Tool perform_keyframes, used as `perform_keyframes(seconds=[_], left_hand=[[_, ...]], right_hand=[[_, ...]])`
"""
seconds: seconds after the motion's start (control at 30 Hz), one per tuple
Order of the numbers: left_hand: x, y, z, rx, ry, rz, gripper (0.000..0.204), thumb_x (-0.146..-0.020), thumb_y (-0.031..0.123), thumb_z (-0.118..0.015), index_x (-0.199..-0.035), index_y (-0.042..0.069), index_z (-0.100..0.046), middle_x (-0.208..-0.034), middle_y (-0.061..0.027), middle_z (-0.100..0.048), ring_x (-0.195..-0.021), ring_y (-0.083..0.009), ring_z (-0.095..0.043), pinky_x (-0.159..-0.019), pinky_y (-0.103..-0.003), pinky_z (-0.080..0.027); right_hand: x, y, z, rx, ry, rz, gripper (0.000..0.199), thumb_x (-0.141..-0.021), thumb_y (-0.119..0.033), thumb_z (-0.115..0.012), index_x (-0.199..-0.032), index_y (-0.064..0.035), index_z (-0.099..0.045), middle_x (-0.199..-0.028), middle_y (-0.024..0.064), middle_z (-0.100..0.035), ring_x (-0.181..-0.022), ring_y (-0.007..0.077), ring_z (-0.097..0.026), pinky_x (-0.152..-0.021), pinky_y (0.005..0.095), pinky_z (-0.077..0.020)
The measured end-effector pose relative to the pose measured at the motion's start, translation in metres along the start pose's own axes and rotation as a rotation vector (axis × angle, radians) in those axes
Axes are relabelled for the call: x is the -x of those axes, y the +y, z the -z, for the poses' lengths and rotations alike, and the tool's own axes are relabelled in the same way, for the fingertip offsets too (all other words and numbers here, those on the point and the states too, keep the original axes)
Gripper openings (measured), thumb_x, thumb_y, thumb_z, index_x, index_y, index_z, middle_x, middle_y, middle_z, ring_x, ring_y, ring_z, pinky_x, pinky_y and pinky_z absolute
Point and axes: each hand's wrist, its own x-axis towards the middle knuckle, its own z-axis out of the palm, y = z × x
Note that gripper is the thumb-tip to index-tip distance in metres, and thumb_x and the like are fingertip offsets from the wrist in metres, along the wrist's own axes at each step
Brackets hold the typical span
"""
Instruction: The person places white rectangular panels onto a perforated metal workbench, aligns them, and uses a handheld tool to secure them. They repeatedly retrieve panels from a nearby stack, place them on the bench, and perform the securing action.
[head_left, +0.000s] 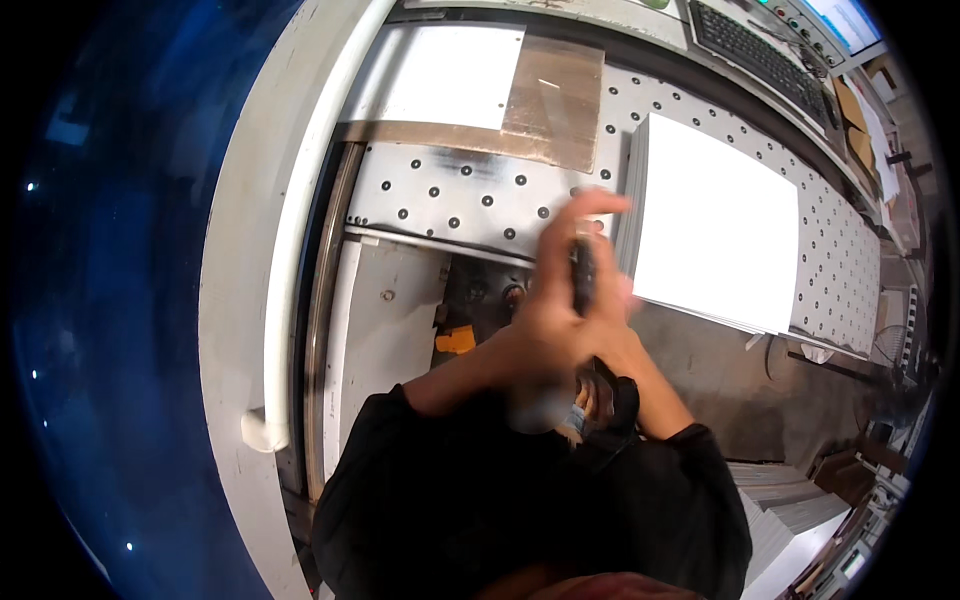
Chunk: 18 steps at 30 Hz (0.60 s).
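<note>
My left hand (553, 265) and my right hand (609, 283) are close together in front of my body, by the near edge of the perforated metal table (487, 201). Both are smeared by motion. One left finger stretches toward the left side of a stack of white sheets (720, 225); whether it touches the stack I cannot tell. A narrow dark shape (582, 275) shows between the two hands, too blurred to name. Which hand holds it, if either does, is unclear. A blurred grey round shape (541, 404) sits below my left wrist.
A white sheet (440, 75) lies on a brown board (560, 100) at the far left of the table. A white rail (290, 230) runs along the left. Behind are a keyboard (760, 55) and a screen (848, 22). More stacked sheets (790, 525) stand lower right.
</note>
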Motion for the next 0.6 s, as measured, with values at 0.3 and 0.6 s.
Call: perform_keyframes(seconds=[0.3, 0.6], left_hand=[[-0.059, -0.299, 0.021, -0.891, -0.039, 0.485, 0.108, -0.085, 0.074, -0.059, -0.161, 0.009, -0.017, -0.159, -0.0392, -0.007, -0.150, -0.0528, -0.001, -0.120, -0.064, -0.003], [-0.027, -0.326, 0.018, -0.999, -0.078, 0.449, 0.096, -0.087, 0.076, -0.053, -0.159, 0.015, -0.030, -0.163, -0.0316, -0.013, -0.151, -0.0502, -0.004, -0.122, -0.057, -0.011]], right_hand=[[0.028, -0.002, 0.121, -0.087, 0.740, -0.079, 0.078, -0.104, -0.062, -0.033, -0.145, 0.0045, -0.040, -0.112, 0.0138, -0.064, -0.104, 0.0251, -0.065, -0.100, 0.0390, -0.0475], [0.013, -0.021, 0.193, -0.107, 0.470, -0.522, 0.077, -0.105, -0.063, -0.020, -0.128, -0.0013, -0.060, -0.079, 0.0061, -0.068, -0.070, 0.0171, -0.067, -0.074, 0.0343, -0.0563]])
